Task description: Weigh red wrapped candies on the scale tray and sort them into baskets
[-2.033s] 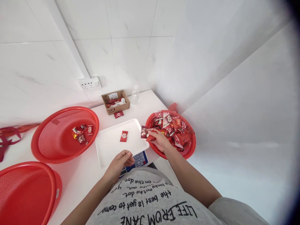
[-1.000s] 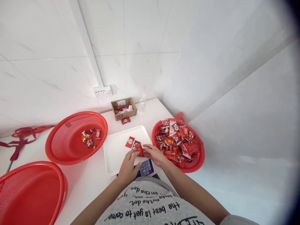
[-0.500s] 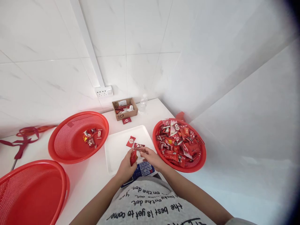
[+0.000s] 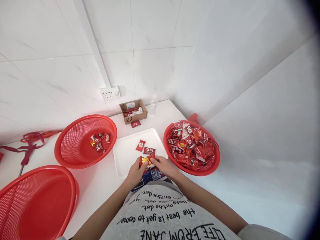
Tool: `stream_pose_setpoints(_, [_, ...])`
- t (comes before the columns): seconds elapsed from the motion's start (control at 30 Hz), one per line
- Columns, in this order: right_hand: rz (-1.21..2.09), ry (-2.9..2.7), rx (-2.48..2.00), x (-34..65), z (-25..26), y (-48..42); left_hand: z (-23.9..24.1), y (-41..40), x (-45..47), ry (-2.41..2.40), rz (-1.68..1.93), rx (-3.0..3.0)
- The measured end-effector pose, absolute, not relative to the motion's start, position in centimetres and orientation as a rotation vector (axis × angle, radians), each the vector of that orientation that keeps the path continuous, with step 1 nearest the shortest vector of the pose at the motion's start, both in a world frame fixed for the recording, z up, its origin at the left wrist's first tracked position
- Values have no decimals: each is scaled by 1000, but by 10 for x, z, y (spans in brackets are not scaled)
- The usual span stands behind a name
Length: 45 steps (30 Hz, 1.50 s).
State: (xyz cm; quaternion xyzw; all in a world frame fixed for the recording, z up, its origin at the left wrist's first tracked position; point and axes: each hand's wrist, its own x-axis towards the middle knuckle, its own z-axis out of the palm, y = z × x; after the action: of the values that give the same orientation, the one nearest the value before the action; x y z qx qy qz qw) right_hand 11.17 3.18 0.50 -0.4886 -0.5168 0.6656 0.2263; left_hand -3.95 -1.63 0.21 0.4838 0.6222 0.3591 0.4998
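A red and gold candy packet (image 4: 147,160) is stretched between my two hands, over the near edge of a white tray. My left hand (image 4: 136,172) pinches its left side and my right hand (image 4: 163,165) pinches its right side. Just beyond my fingers, a dark red packet (image 4: 149,151) and a brighter red packet (image 4: 140,145) lie on the white tray (image 4: 125,155). Under my hands shows the blue keypad of a scale (image 4: 153,174), partly covered by my hands and shirt.
To the right stands a red basket (image 4: 172,162) heaped with red packets. On the left, one red basket (image 4: 75,146) holds several packets, with another red basket (image 4: 45,206) nearer. A cardboard box (image 4: 136,117), a clear bottle (image 4: 153,106) and a loose packet (image 4: 135,124) are at the back.
My hands have come together on the packet, which now lies spread with its gold print showing; before, only my left hand clearly held it. The view has shifted slightly.
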Motion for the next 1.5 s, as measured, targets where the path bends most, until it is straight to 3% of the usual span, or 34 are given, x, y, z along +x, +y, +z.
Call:
stream_pose_setpoints(0.23, [2031, -1188, -1290, 115, 6, 27, 14, -16, -32, 1364, 1077, 922])
stream_pose_setpoints(0.4, [2191, -1171, -1169, 120, 8, 24, 23, -15, -34, 1275, 954, 810])
stream_pose_setpoints(0.67, [2040, -1124, -1186, 119, 10, 27, 13, -20, -35, 1291, 787, 855])
stream_pose_setpoints(0.87, [2050, -1331, -1240, 121, 11, 28, 13, -21, -37, 1292, 881, 770])
stream_pose_setpoints(1.07, [1518, -1560, -1459, 147, -3, 44, 3, -9, -66, 1549, 884, 849])
stream_pose_setpoints(1.27, [873, -1872, -1679, 182, -30, 48, -20, 3, -87, 2093, 972, 1521])
stream_pose_setpoints(1.5, [694, -2243, -1948, 183, -44, 37, -36, 37, -52, 2064, 535, 1922])
